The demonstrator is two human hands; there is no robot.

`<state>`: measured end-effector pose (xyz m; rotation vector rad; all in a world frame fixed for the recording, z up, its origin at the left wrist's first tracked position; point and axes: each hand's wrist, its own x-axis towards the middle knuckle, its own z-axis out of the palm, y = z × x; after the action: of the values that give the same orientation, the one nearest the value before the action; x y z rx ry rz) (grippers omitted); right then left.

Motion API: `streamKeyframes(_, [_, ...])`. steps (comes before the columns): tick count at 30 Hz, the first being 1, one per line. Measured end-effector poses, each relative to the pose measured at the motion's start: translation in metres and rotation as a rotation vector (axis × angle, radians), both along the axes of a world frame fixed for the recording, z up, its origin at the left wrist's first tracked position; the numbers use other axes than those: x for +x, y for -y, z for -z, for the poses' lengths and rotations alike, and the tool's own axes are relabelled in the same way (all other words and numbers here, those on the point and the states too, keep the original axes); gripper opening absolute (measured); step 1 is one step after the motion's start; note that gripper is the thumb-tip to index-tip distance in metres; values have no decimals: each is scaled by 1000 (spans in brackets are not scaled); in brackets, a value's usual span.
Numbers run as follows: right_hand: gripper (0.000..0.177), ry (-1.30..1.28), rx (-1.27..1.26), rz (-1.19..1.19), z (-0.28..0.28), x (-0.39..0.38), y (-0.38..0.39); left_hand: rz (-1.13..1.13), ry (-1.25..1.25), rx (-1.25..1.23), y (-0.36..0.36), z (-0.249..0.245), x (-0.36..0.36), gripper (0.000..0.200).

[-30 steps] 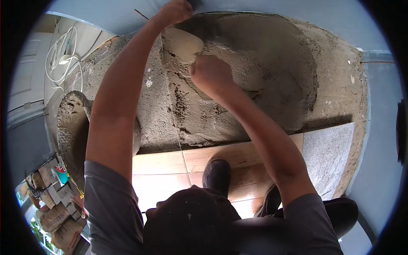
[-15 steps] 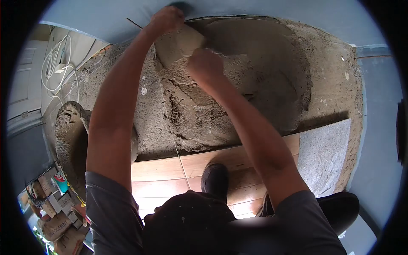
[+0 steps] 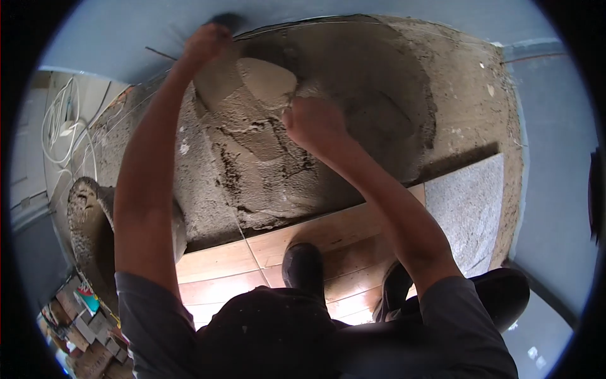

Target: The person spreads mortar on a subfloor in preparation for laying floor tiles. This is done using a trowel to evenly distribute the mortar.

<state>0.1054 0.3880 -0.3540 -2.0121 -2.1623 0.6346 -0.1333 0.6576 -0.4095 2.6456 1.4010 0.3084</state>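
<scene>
My right hand is closed round the handle of a trowel, whose leaf-shaped blade is coated in grey mortar and lies over the wet bed. Up at the foot of the blue wall is my left hand, close to a dark blurred patch that could be a shadow or an object. Its fingers are partly hidden and smeared. Wet mortar spreads below both hands, rough and ridged at the left. Farther right it is a smoother, darker bed.
A mortar-caked bucket lies at the left. Wood-look tiles are under my feet, with a grey speckled tile to the right. A taut string crosses the floor. A thin rod juts out near the wall.
The trowel and my right hand have moved away from my left hand, back toward my body. More of the blade shows. My left hand stays by the wall; the view has turned slightly.
</scene>
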Motion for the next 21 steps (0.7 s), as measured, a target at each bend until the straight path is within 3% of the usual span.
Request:
streamKeyframes(10, [33,48,-25,235,2,104,-57,-230,-39,-152,22,-32,22,27])
streamKeyframes(13, [36,55,-15,275,-1,131,-67,-168,-26,-126,22,-31,17,26])
streamKeyframes(21, [37,112,23,405,4,228,-40,-260,-45,-72,36,-21,20,26])
